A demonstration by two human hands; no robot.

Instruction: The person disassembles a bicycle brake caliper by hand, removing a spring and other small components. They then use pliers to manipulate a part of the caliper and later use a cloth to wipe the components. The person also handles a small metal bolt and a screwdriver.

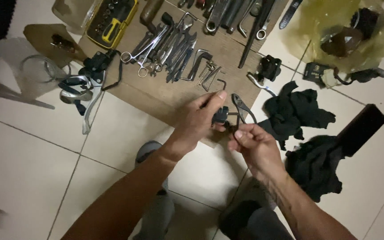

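Left hand [196, 122] fingers pinch a small black part [221, 114] above the tiled floor [32, 160]; right hand [253, 143] fingers close on pliers [241, 109] beside it. The work looks midway: wrenches [174, 49] lie spread on the far cardboard [156, 95].

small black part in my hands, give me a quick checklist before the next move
1. Left hand grips the small black part: ok.
2. Right hand pinches something thin under the part: cannot tell what.
3. Pliers lie beside the hands on the cardboard sheet: ok.
4. Bent hex keys sit just beyond the hands: ok.
5. Black rags lie apart from the hands: ok.
6. Part properly seated or aligned: cannot tell, too dark.
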